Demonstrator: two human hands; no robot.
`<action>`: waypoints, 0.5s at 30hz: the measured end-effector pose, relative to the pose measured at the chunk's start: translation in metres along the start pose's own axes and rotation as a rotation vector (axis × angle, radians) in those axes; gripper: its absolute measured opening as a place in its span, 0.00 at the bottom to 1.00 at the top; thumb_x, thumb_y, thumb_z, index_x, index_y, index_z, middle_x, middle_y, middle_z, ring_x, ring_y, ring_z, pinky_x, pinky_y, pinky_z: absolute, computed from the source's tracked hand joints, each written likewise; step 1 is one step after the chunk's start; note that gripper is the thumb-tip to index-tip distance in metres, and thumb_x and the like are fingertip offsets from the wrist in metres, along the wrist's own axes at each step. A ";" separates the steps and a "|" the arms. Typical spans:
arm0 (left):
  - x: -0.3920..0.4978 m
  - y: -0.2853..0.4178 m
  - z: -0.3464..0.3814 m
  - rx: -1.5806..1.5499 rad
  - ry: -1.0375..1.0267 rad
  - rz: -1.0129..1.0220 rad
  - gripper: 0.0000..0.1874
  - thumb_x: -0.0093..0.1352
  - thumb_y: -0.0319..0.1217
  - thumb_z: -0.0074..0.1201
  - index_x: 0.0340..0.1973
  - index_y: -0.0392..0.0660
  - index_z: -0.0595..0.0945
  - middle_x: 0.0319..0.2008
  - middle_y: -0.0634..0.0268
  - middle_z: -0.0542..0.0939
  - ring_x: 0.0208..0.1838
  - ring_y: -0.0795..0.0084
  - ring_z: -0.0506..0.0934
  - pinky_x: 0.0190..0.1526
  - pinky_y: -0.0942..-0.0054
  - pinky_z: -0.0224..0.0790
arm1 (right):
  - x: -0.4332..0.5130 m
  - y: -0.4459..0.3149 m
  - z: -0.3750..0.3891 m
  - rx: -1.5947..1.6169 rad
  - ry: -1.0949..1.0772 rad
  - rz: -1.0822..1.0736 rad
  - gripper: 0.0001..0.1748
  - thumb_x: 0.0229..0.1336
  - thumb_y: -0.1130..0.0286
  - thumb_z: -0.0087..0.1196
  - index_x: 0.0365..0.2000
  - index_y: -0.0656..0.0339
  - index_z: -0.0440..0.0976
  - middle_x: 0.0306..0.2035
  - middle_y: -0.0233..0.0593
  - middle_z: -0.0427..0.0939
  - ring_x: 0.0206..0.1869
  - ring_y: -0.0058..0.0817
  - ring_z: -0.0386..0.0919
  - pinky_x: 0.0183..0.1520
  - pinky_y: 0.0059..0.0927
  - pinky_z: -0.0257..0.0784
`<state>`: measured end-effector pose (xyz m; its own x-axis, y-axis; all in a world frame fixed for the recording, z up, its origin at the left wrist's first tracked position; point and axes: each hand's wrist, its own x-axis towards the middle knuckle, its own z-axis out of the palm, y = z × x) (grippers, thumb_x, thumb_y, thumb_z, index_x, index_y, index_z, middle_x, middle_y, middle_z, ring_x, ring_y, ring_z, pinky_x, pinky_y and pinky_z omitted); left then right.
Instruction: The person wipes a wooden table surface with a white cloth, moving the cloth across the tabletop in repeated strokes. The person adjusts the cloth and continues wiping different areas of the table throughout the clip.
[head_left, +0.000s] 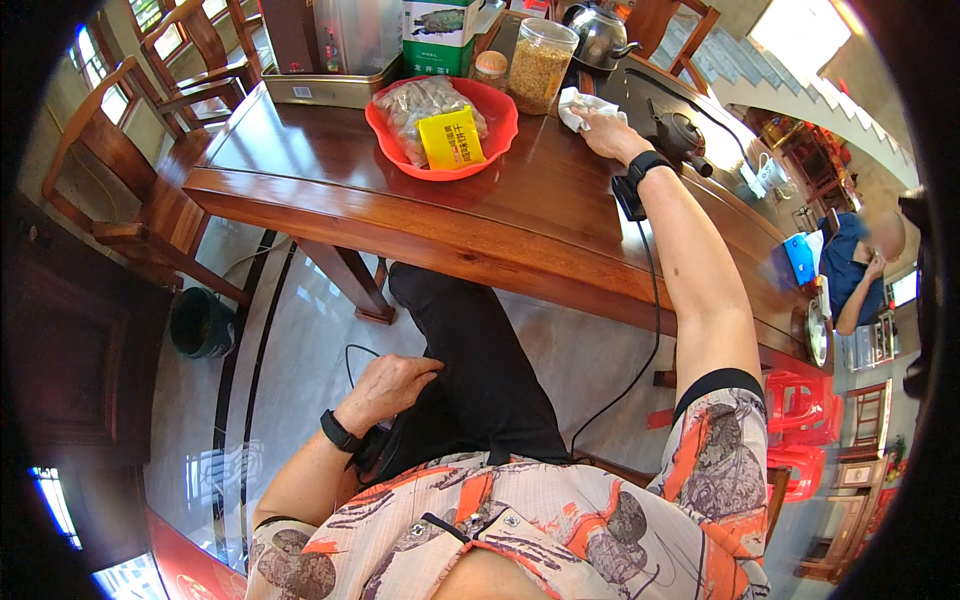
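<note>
My right hand reaches far over the wooden table and holds a crumpled white tissue or cloth against its top. Beside that hand are a clear jar of grain-like pieces and a dark side-handled teapot. My left hand rests low by my thigh in black trousers, fingers curled; its palm is hidden and nothing shows in it. Left of the tissue, a red plastic bowl bears a clear bag of light pieces and a yellow packet.
A steel kettle, a green-and-white tea box and a metal tray stand at the back. A black cable hangs from my right wrist. Wooden chairs stand left. A person is at the far right.
</note>
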<state>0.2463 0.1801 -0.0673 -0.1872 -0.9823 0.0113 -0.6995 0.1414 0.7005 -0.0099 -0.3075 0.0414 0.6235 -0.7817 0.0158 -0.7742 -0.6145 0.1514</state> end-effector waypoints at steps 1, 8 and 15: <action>0.001 -0.001 0.001 0.013 -0.005 0.006 0.12 0.73 0.32 0.59 0.48 0.44 0.89 0.37 0.48 0.88 0.40 0.45 0.85 0.43 0.53 0.79 | 0.001 0.000 0.000 -0.011 -0.003 -0.024 0.32 0.70 0.69 0.39 0.73 0.51 0.65 0.61 0.60 0.79 0.61 0.57 0.80 0.62 0.53 0.76; -0.004 -0.002 0.001 -0.011 -0.014 -0.016 0.12 0.73 0.32 0.59 0.48 0.44 0.89 0.37 0.48 0.88 0.39 0.46 0.86 0.42 0.53 0.79 | -0.048 -0.061 -0.027 -0.022 0.102 -0.200 0.25 0.63 0.74 0.45 0.60 0.62 0.74 0.49 0.61 0.84 0.52 0.58 0.83 0.54 0.58 0.78; -0.003 -0.004 -0.001 -0.013 0.000 0.029 0.12 0.72 0.31 0.60 0.49 0.45 0.89 0.38 0.49 0.88 0.39 0.47 0.86 0.41 0.55 0.79 | -0.144 -0.159 -0.054 -0.080 0.064 -0.133 0.34 0.62 0.73 0.49 0.70 0.60 0.66 0.56 0.61 0.78 0.47 0.60 0.84 0.65 0.63 0.72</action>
<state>0.2505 0.1819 -0.0695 -0.2073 -0.9777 0.0322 -0.6847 0.1686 0.7091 0.0291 -0.0914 0.0684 0.7277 -0.6838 0.0525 -0.6746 -0.6999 0.2344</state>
